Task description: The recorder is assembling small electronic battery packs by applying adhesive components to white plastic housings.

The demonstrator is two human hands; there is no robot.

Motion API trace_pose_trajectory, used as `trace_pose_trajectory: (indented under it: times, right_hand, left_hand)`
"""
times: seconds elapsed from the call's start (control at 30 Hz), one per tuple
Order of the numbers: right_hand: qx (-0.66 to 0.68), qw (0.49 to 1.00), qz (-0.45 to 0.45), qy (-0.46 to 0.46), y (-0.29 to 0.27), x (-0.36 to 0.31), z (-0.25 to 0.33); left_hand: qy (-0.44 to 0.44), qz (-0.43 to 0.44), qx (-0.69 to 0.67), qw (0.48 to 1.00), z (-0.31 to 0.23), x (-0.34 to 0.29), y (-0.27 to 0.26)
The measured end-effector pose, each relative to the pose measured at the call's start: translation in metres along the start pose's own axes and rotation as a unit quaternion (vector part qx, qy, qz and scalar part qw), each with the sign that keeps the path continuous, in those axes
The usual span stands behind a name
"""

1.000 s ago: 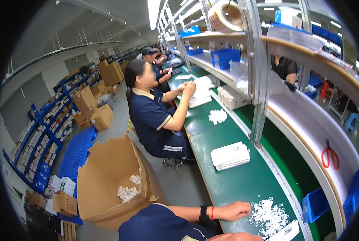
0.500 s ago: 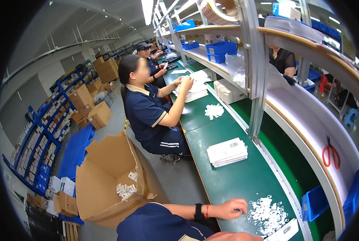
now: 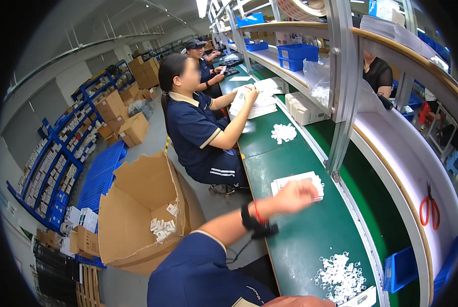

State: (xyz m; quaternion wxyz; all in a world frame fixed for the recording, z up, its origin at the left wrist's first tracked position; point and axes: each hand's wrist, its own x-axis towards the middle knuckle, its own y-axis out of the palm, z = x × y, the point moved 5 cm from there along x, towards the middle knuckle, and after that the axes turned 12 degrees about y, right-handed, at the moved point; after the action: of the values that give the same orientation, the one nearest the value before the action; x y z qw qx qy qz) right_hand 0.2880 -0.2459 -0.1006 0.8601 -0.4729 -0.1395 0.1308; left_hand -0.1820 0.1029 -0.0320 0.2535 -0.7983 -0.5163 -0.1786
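Observation:
My left hand is stretched out over a stack of flat white printed packs on the green workbench. Its fingers look loosely extended, somewhat blurred, with nothing visible in them. Whether they touch the stack I cannot tell. At the lower edge only the back of my right hand shows, its fingers hidden. Close to it lies a flat white pack with a dark printed patch. Just beyond that pack spreads a heap of small white plastic pieces with loops.
A seated co-worker handles white items farther along the bench, near a smaller white heap. A large open carton stands on my left. Red-handled scissors lie on the right shelf, above a blue bin.
My left hand has moved forward from beside the heap of small pieces to above the stack of packs. The view has shifted slightly.

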Motion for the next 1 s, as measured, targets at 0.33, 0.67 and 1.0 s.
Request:
trace_pose_trajectory:
  times: [0.33,0.67,1.0]
  right_hand:
    - [0.440,0.896,0.057,-0.030,-0.055,-0.025,0.058]
    - [0.364,0.923,0.121,0.030,-0.068,-0.051,0.101]
    - [0.239,0.962,0.110,-0.069,-0.050,-0.048,0.084]
  left_hand:
    - [-0.166,0.030,-0.046,0.985,0.045,-0.111,0.113]
    - [-0.185,0.058,-0.001,0.981,0.053,-0.121,0.109]
    - [-0.164,-0.015,-0.051,0.985,0.033,-0.099,0.084]
